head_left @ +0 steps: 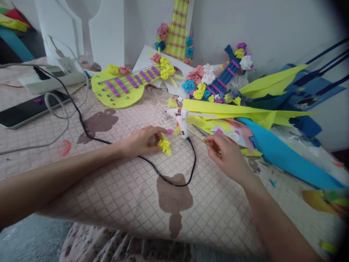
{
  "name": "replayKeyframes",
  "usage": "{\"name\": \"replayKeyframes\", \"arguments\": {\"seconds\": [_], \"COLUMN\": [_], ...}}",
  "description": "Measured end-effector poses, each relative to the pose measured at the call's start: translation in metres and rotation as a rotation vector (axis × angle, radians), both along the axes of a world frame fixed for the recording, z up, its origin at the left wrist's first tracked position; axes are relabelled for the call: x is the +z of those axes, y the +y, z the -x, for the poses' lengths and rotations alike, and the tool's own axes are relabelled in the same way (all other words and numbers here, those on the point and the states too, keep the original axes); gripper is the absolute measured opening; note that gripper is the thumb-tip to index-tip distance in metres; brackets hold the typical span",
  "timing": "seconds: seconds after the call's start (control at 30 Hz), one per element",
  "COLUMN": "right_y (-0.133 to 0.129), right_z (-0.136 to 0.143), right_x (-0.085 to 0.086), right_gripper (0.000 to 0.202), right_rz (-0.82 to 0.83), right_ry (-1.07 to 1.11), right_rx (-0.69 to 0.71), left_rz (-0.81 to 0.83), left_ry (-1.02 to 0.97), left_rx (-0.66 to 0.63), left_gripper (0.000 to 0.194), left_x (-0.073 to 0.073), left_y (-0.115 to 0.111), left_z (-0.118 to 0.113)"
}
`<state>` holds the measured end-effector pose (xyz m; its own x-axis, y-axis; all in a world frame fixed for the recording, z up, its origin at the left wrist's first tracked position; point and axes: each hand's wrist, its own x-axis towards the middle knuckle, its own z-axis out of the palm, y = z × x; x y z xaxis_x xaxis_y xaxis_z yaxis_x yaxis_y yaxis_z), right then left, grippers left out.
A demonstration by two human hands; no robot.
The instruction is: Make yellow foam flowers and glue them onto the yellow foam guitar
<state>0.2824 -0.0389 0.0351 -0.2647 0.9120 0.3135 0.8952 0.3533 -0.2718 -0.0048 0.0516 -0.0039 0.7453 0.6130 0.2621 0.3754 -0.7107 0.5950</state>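
A small yellow crepe-paper flower [165,146] is at the fingertips of my left hand [141,141], just above or on the tabletop; I cannot tell which. Thumb and forefinger are closed at its left side. My right hand [225,154] pinches a thin, light-brown stick [199,137], its far end pointing left toward the glue gun. Between the two hands lies the white hot glue gun [184,125], nozzle to the left. Its black cord [194,163] loops below it and runs under my left forearm.
Behind stand decorated paper guitars, one a yellow guitar [118,87], another a dark blue guitar [222,85]. Yellow paper strips [234,107] and a blue sheet [283,156] spread at right. A phone [29,109] and power strip [51,82] lie left.
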Motion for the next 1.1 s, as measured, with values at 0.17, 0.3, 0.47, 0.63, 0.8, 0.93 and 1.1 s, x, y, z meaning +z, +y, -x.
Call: {"name": "replayKeyframes", "arguments": {"seconds": [0.17, 0.3, 0.47, 0.63, 0.8, 0.93, 1.1], "right_y": [0.004, 0.013, 0.017, 0.017, 0.016, 0.015, 0.014], "right_z": [0.026, 0.041, 0.049, 0.047, 0.046, 0.048, 0.052], "right_x": [-0.007, -0.017, -0.026, -0.035, -0.038, -0.037, -0.037], "right_gripper": [0.020, 0.021, 0.024, 0.030, 0.030, 0.029, 0.026], "right_rz": [-0.010, -0.012, -0.030, -0.112, -0.121, -0.101, -0.093], "right_ry": [0.037, -0.016, -0.033, -0.073, -0.048, -0.011, 0.026], "right_rx": [0.260, 0.351, 0.418, 0.468, 0.447, 0.418, 0.401], "left_rz": [-0.003, -0.004, 0.014, -0.010, 0.013, 0.009, -0.026], "left_ry": [-0.010, -0.020, -0.019, -0.033, -0.008, 0.002, -0.002], "left_rx": [-0.008, -0.010, -0.010, -0.030, -0.053, -0.060, -0.059], "left_gripper": [0.045, 0.046, 0.044, 0.042, 0.042, 0.044, 0.044], "left_x": [-0.002, -0.003, -0.001, -0.001, 0.001, 0.001, -0.001], "left_y": [0.001, 0.002, 0.001, 0.003, 0.004, 0.004, 0.003], "left_z": [0.000, 0.000, -0.001, 0.000, 0.002, 0.004, 0.002]}}
